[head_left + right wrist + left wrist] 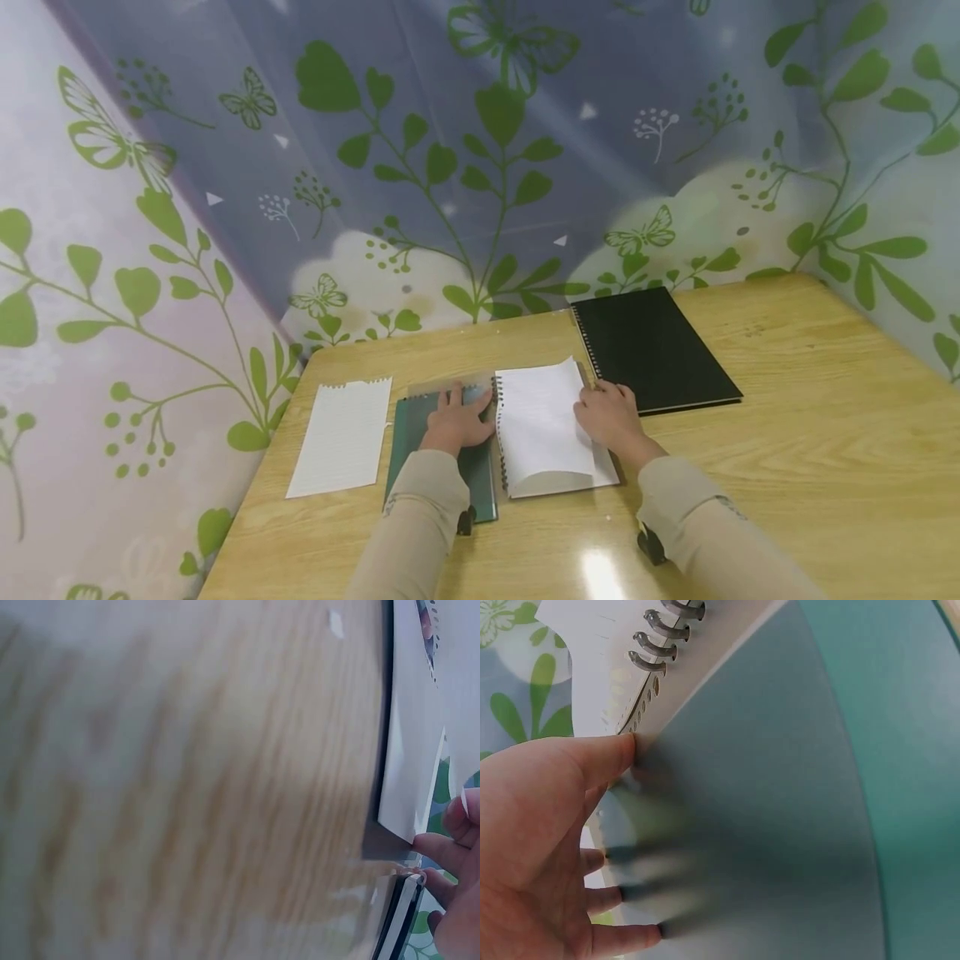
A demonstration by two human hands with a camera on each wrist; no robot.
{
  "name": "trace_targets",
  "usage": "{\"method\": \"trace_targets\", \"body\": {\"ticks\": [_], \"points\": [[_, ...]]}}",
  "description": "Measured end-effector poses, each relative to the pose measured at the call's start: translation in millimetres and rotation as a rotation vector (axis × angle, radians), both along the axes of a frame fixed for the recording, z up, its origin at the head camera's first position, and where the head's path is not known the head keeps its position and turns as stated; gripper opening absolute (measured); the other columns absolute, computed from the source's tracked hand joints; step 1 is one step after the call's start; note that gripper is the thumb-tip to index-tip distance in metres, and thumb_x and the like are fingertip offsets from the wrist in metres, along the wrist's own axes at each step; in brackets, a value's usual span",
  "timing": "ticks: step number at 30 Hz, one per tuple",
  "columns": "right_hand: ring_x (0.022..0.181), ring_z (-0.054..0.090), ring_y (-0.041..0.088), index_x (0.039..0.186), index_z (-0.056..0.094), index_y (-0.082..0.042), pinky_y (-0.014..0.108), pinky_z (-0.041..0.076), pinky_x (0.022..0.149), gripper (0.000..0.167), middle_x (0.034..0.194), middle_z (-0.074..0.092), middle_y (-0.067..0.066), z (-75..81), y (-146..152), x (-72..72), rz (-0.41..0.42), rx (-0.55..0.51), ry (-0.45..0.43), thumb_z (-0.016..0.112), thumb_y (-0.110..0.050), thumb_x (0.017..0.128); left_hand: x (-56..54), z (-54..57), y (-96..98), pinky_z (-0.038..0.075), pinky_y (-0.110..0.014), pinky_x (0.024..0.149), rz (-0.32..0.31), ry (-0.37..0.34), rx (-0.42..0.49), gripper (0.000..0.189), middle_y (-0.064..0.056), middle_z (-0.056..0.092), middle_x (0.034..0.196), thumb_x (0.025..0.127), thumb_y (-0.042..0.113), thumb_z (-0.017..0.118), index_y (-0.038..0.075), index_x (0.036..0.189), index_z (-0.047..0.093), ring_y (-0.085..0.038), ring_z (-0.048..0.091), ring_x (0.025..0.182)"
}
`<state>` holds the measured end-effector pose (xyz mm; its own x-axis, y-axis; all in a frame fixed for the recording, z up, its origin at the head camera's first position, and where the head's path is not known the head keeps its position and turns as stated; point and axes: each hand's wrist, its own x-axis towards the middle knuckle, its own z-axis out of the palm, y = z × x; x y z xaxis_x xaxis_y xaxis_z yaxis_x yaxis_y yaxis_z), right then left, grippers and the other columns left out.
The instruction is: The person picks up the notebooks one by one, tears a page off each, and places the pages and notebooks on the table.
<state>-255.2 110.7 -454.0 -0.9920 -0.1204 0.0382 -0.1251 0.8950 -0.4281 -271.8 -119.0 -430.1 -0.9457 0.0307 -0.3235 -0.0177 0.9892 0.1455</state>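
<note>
A spiral notebook lies open, its green back (401,454) and a translucent cover (765,780) to the left of the coil. My left hand (459,423) rests on that translucent cover with fingers spread; in the left wrist view this hand (547,847) has its thumb near the metal rings (664,649). A white page (543,421) on the right side bows up off the pages below. At its right edge my right hand (611,417) pinches it with curled fingers. The right wrist view catches only part of the hand (454,862), beside the page edge.
A loose lined sheet (345,437) with a torn top edge lies left of the notebook. Behind my right hand is a large black spiral-bound book (652,350). All lie on a wooden table (810,450) against a leaf-patterned curtain (420,167).
</note>
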Motion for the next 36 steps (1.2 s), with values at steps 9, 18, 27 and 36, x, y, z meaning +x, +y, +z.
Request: {"method": "trace_targets", "body": {"ticks": [9,18,27,36], "points": [[0.129,0.037,0.037,0.111,0.062,-0.001,0.056,0.024,0.104,0.036,0.125,0.056,0.018,2.1,-1,2.8,0.019,0.02,0.01,0.037,-0.02,0.093,3.4,3.0,0.2,0.027,-0.056,0.105,-0.002,0.015,0.001,0.055,-0.012,0.007,0.155,0.091,0.046,0.044,0.037,0.143,0.03,-0.037,0.007,0.142],[0.126,0.04,0.036,0.105,0.063,-0.004,0.056,0.027,0.101,0.032,0.123,0.058,0.015,5.4,2,3.6,0.06,0.086,0.049,0.038,-0.017,0.092,1.6,2.3,1.3,0.028,-0.057,0.104,0.011,0.018,0.004,0.055,-0.011,0.008,0.155,0.089,0.043,0.046,0.039,0.142,0.03,-0.036,0.008,0.142],[0.124,0.042,0.037,0.111,0.061,-0.002,0.055,0.029,0.099,0.031,0.123,0.058,0.017,1.4,3,7.3,0.091,0.118,0.104,0.042,-0.015,0.09,2.0,2.3,0.5,0.027,-0.055,0.106,0.0,0.021,-0.008,0.055,-0.011,0.008,0.155,0.091,0.044,0.045,0.037,0.143,0.03,-0.036,0.008,0.142],[0.132,0.034,0.027,0.121,0.057,-0.012,0.049,0.023,0.106,0.035,0.135,0.049,0.008,-72.0,20,-29.2,0.155,0.051,0.274,0.043,-0.025,0.092,1.1,1.7,0.3,0.028,-0.056,0.105,-0.007,0.014,-0.01,0.056,-0.011,0.007,0.155,0.09,0.047,0.046,0.039,0.143,0.029,-0.036,0.008,0.142]]}}
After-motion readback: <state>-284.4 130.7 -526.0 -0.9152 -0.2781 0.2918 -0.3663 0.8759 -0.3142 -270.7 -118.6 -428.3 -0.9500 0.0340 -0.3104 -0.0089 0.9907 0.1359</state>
